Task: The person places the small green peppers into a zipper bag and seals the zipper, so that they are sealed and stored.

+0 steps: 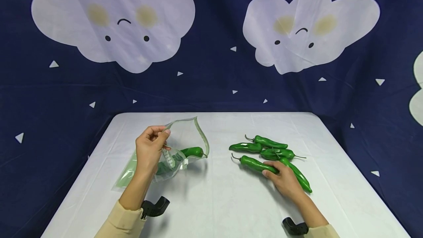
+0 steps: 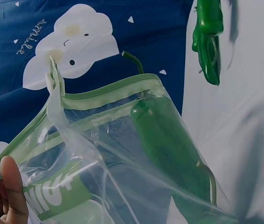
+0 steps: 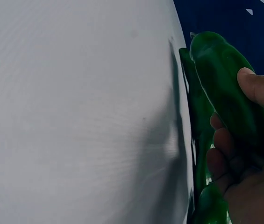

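- Pepper in hand: one green pepper (image 1: 255, 163) sits right of the table's middle in the head view, its stem pointing to 10 o'clock; whether it touches the cloth beneath is hard to tell.
- Right hand (image 1: 282, 179): at that pepper's 4 o'clock, thumb and fingers bent in on either side of its stemless end, gripping it.
- Loose peppers: around the gripped one lie a pepper at 11 o'clock (image 1: 245, 147), another at 1 o'clock (image 1: 271, 142), a third near 2 o'clock (image 1: 277, 154) and a fourth between 3 and 4 o'clock (image 1: 299, 176), close together.
- Clear bag (image 1: 130, 172): well apart at 9 o'clock, with a pale green zip edge; its mouth gapes toward 2 o'clock.
- Bagged pepper (image 1: 193, 152): inside the bag, stem end at the mouth; the left wrist view shows a second stem lower down.
- Left hand (image 1: 150, 146): pinches the bag's edge between thumb and curled fingers, at about the mouth's 8 o'clock.
- White table (image 1: 214, 205): under everything.
- Dark blue backdrop (image 1: 211, 72): beyond the table at 12 o'clock, printed with upside-down pale clouds (image 1: 132, 3) and small white triangles.
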Available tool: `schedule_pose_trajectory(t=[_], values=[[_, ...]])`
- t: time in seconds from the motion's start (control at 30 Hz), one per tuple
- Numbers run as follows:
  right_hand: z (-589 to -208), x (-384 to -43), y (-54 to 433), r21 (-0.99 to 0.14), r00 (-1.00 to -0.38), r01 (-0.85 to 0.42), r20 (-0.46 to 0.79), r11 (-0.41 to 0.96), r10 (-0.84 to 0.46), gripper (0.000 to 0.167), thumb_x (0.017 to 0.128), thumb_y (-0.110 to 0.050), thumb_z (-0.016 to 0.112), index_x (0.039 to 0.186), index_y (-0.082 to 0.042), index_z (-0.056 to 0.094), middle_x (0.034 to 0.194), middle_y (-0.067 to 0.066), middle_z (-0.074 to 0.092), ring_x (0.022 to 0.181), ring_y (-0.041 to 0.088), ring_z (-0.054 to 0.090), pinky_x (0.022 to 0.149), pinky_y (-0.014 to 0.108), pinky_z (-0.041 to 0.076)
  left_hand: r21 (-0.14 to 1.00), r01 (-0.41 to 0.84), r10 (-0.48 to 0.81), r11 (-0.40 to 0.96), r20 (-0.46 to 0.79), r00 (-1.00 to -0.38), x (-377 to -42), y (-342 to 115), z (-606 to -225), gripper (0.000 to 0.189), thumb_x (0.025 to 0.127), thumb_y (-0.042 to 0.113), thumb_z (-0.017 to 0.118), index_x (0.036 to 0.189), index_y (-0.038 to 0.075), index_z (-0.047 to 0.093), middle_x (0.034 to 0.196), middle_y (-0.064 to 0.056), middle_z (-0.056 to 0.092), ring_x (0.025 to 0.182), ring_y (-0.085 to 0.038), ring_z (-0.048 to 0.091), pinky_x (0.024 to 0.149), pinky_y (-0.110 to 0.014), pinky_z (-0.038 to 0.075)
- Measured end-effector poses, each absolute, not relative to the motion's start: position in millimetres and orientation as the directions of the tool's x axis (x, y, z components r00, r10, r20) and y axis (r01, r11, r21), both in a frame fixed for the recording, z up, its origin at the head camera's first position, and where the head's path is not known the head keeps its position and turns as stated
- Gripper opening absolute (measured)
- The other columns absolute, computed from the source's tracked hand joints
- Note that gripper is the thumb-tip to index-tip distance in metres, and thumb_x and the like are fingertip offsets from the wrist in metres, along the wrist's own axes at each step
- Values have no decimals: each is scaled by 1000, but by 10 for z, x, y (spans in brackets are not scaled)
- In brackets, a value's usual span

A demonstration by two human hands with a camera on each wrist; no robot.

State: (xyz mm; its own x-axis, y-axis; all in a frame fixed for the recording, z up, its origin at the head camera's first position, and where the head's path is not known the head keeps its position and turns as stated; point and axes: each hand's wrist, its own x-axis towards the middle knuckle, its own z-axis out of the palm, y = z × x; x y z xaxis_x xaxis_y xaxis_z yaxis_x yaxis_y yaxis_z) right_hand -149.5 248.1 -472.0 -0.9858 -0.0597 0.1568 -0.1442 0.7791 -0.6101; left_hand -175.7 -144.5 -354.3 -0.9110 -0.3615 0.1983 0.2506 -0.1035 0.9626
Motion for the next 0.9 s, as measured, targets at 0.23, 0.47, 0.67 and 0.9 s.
schedule_pose_trajectory(t=[0.23,0.47,0.67,0.9], values=[[-4657,-1491,2465,-618,-976,-191,205,762,-78,38,86,-30,68,119,-13,64,122,14,63,111,34,58,89,52,51,961,256,-362,-101,204,-910,-1761,-1445,-3554,9,83,-3,66,91,-4,62,63,5,53,48,-5,51,38,-19,51],[-4578,-1511,2416,-595,-953,-257,287,761,-98,36,85,-29,70,118,-15,65,114,5,66,103,24,62,80,40,52,962,256,-362,-98,205,-909,-1758,-1441,-3557,9,83,-3,67,91,-4,63,63,4,53,48,-7,51,38,-19,51],[-4468,-1514,2344,-618,-946,-285,304,733,-113,36,87,-31,68,119,-16,64,116,5,65,110,28,60,85,48,53,964,250,-360,-91,202,-911,-1752,-1436,-3549,9,83,-2,66,92,-5,63,63,4,52,48,-7,51,38,-20,51],[-4300,-1521,2193,-661,-943,-307,308,685,-126,35,86,-31,69,118,-18,64,119,7,65,116,30,57,93,53,51,964,253,-360,-88,206,-910,-1745,-1433,-3543,9,83,-3,66,91,-5,63,63,4,52,49,-7,51,38,-20,51]])
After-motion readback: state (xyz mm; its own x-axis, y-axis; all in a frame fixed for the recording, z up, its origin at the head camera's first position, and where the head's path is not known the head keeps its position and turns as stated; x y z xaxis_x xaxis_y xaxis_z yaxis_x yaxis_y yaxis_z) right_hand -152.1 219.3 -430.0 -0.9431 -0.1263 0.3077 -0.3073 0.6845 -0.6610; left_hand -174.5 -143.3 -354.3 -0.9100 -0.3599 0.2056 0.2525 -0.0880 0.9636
